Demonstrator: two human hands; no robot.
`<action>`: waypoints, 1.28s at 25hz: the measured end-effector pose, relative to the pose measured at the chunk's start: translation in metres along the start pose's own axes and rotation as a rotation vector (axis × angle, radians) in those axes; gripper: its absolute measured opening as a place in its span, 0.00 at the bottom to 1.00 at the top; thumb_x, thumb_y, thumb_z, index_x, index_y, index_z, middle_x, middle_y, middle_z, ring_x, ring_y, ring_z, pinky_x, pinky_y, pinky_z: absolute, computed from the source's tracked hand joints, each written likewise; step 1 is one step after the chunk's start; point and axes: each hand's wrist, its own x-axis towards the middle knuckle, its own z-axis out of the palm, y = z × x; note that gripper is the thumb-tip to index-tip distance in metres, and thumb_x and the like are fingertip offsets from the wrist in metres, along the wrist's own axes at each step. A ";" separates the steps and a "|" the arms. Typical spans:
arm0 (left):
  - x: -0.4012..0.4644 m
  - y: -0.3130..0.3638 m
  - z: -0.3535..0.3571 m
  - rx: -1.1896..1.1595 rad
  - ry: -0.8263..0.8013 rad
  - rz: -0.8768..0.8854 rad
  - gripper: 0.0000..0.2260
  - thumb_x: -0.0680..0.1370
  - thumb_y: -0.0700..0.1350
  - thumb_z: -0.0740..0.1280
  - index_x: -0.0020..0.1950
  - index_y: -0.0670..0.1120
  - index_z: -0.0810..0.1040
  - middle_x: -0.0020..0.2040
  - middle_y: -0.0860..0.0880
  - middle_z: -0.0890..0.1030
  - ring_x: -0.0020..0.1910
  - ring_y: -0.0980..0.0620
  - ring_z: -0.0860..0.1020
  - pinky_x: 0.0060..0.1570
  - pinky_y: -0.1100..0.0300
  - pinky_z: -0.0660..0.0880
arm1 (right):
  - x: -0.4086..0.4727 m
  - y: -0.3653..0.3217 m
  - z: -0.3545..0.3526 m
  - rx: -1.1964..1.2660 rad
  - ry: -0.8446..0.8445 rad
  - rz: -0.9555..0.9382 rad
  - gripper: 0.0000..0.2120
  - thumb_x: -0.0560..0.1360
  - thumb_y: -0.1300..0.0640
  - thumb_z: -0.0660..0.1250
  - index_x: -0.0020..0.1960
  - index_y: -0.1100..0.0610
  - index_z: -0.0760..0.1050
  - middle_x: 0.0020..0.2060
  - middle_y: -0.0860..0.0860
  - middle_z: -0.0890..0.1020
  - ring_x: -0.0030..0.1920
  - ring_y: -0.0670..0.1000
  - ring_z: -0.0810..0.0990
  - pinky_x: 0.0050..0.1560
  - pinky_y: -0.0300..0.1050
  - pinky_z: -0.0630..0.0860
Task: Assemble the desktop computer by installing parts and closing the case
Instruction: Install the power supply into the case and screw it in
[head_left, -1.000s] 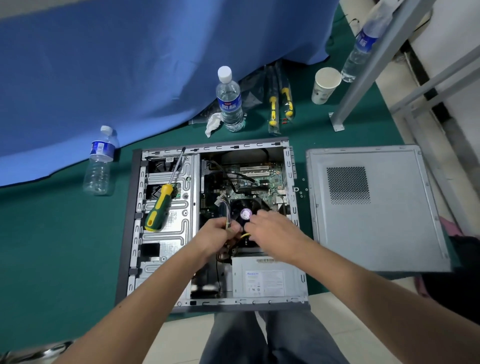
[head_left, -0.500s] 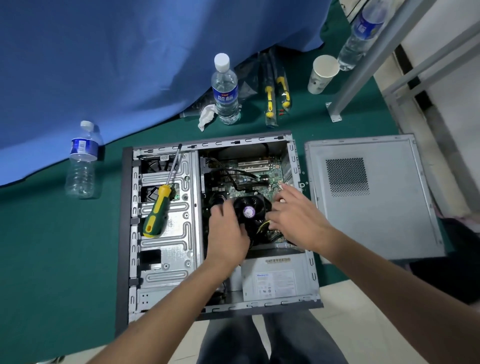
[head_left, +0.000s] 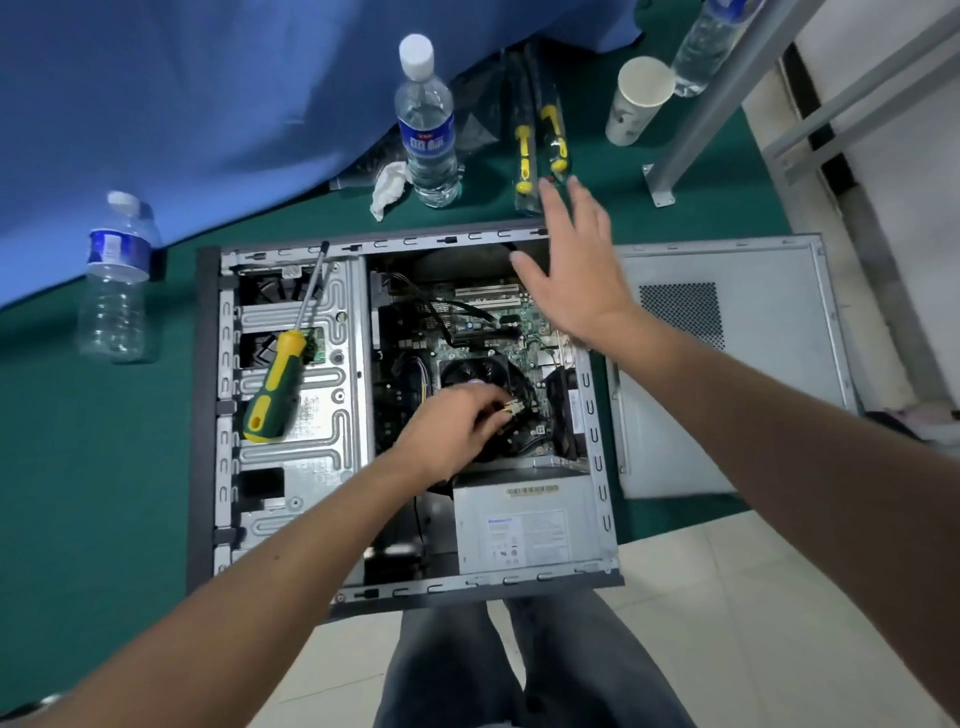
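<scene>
Screwdriver (head_left: 278, 382) is lying on the drive bay, left of both hands, untouched. Left hand (head_left: 453, 435) is pinching a small plug (head_left: 511, 409) beside the fan (head_left: 480, 370), inside the open case (head_left: 207, 415). Advice: line the plug up square, press straight down, don't force it. Right hand (head_left: 574, 270) is hovering spread over the case's far corner, holding nothing. Side panel (head_left: 727, 374) is lying right of it.

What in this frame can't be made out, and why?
- Head view: the left hand covers whatever the yellow-wired connector plugs into.
- Head view: the right hand, open and motion-blurred, hides the case's far right corner.
- Head view: power supply label print is too small to read.
- Head view: the bottle at top right is cut off by the top edge.
</scene>
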 end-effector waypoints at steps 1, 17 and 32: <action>0.005 0.001 0.001 0.081 -0.018 0.070 0.12 0.82 0.48 0.63 0.64 0.46 0.78 0.56 0.48 0.82 0.55 0.49 0.78 0.55 0.56 0.74 | 0.004 0.000 0.008 -0.039 -0.035 0.022 0.35 0.80 0.46 0.61 0.80 0.54 0.48 0.79 0.55 0.49 0.78 0.57 0.49 0.75 0.58 0.56; -0.007 0.009 -0.002 -0.821 0.062 -0.404 0.08 0.80 0.33 0.64 0.45 0.44 0.77 0.41 0.48 0.81 0.40 0.57 0.81 0.46 0.67 0.74 | 0.004 0.008 0.035 -0.159 0.124 -0.023 0.30 0.81 0.53 0.60 0.79 0.55 0.53 0.78 0.54 0.55 0.71 0.59 0.63 0.67 0.55 0.68; -0.017 -0.006 -0.027 -0.393 0.041 -0.305 0.08 0.80 0.36 0.66 0.56 0.44 0.77 0.48 0.47 0.81 0.45 0.54 0.81 0.44 0.71 0.74 | 0.003 0.005 0.033 -0.205 0.093 -0.010 0.31 0.80 0.56 0.61 0.79 0.55 0.52 0.77 0.56 0.55 0.71 0.60 0.63 0.68 0.56 0.69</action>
